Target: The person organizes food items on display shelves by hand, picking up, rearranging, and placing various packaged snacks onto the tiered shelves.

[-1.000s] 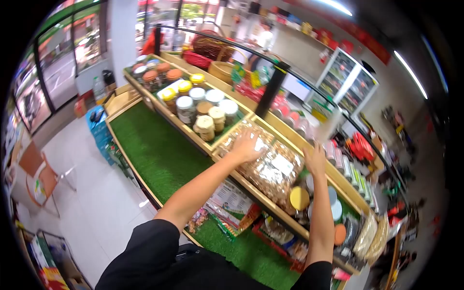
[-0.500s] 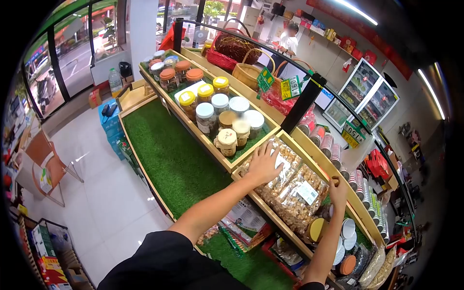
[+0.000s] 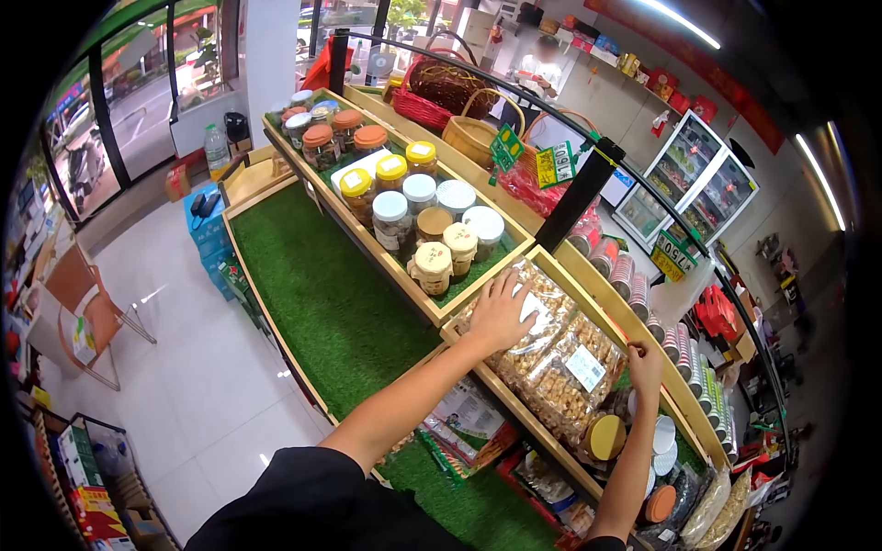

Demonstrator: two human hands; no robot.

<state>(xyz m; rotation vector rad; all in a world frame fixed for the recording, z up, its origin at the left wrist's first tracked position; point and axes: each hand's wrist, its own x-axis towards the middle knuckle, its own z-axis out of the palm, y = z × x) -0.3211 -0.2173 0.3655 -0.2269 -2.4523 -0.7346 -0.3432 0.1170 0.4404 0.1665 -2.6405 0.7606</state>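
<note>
Clear bags (image 3: 557, 367), in wooden tray (image 3: 575, 291) | left hand (image 3: 502, 317) spread on one | right hand (image 3: 645, 362) curled at far rim, can't tell if pinching | risk: uneven push could shove bags into gold-lidded jar (image 3: 604, 437)

First bag (image 3: 551, 292): clear, filled with brown pieces (image 3: 536, 275), lying flat beneath left fingers (image 3: 511, 292). Second bag (image 3: 551, 375): alike, white-labelled, between those and right fingers (image 3: 637, 350).

Shop: price cards (image 3: 556, 166), lidded jars (image 3: 392, 222), rowed cans (image 3: 622, 276), glass-door cabinet (image 3: 682, 156).
</note>
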